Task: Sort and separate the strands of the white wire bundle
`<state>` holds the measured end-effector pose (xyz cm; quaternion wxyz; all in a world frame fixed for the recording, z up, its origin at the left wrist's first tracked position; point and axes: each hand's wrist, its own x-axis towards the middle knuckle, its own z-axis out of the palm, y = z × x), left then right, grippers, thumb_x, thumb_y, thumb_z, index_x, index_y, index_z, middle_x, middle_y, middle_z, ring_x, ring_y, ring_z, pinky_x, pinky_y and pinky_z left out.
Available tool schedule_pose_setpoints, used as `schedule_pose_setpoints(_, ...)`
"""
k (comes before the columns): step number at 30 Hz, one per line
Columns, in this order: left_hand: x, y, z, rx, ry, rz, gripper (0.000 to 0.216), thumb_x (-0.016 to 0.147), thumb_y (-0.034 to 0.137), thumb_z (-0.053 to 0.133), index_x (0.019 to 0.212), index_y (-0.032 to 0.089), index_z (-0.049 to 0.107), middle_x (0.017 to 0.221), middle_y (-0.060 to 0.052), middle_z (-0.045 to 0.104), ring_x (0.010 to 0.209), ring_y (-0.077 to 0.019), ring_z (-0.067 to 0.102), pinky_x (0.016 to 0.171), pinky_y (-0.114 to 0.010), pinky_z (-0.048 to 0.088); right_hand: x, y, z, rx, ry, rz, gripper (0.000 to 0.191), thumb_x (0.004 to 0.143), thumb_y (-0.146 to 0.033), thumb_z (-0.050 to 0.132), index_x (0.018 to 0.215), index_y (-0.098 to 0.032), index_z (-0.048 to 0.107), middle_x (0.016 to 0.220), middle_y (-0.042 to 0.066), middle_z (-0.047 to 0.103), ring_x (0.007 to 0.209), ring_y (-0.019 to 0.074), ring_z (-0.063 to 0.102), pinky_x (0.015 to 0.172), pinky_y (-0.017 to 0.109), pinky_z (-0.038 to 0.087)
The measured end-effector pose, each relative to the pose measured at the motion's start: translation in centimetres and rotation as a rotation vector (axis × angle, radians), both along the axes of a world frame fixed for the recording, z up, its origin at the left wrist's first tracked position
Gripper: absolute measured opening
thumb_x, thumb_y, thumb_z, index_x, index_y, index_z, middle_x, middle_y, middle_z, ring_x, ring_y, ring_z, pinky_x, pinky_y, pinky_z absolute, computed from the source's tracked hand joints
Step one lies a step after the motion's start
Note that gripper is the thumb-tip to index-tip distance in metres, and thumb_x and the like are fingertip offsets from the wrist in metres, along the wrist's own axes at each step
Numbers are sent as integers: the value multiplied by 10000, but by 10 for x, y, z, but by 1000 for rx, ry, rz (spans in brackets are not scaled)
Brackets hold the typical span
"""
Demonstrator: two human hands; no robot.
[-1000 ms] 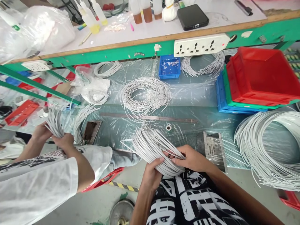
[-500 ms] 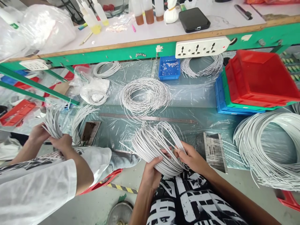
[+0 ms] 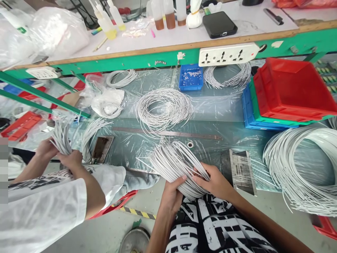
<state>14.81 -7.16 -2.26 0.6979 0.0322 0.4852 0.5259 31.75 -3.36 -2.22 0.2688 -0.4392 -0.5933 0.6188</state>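
Both my hands grip one bundle of thin white wires (image 3: pixel 171 163) at the near edge of the plastic-covered table (image 3: pixel 210 105). My left hand (image 3: pixel 172 195) is closed round the bundle from below. My right hand (image 3: pixel 213 181) pinches strands at the bundle's right side, fingers pressed together on them. The bundle's loose ends fan up and left over the table. A steel ruler (image 3: pixel 184 134) lies just beyond it, with a small tape ring (image 3: pixel 190 144) beside the wires.
A co-worker at the left holds another bunch of white wires (image 3: pixel 61 140) in both hands. More wire coils lie at centre (image 3: pixel 163 109) and right (image 3: pixel 297 168). Stacked red, green and blue bins (image 3: pixel 289 91) stand at right; a small blue tray (image 3: pixel 191 75) and power strip (image 3: pixel 228 54) at the back.
My right hand spread strands outward, then drew them back together against the bundle. The co-worker's hands shifted slightly on their wires.
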Motion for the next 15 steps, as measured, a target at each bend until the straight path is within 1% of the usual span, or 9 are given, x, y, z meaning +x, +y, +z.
schedule_pose_setpoints(3,1,0,1,15,-3,-21,292,661,141,830,938,115,741,884,-77,759,898,-257,704,951,-393,510,1,0,0,47,53,-34,215,981,-346,471,858,-187,548,778,13,578,690,178,514,644,284,384)
schedule_pose_setpoints(6,2,-1,2,37,-4,-28,256,679,150,822,918,113,737,866,-71,750,884,-248,704,935,-378,512,0,-1,1,72,85,-1,296,1019,-346,389,794,-198,510,713,-3,529,635,164,489,625,285,369)
schedule_pose_setpoints(8,3,-2,1,36,6,-16,257,687,151,821,928,120,736,905,-75,754,918,-256,702,943,-380,509,-1,-1,2,58,65,43,279,1023,-371,409,846,-201,541,742,1,550,675,176,522,648,286,393)
schedule_pose_setpoints(11,2,-2,1,43,2,-17,286,707,158,810,980,124,733,959,-94,761,974,-279,698,974,-407,498,-2,-1,4,26,23,66,218,988,-408,520,1016,-204,591,911,29,642,815,212,595,729,299,442)
schedule_pose_setpoints(15,3,-3,0,34,-3,-7,338,701,161,813,1024,111,728,976,-114,765,1000,-300,698,989,-427,496,1,2,3,0,-57,54,263,958,-445,578,1004,-194,643,883,30,673,791,221,614,706,306,448)
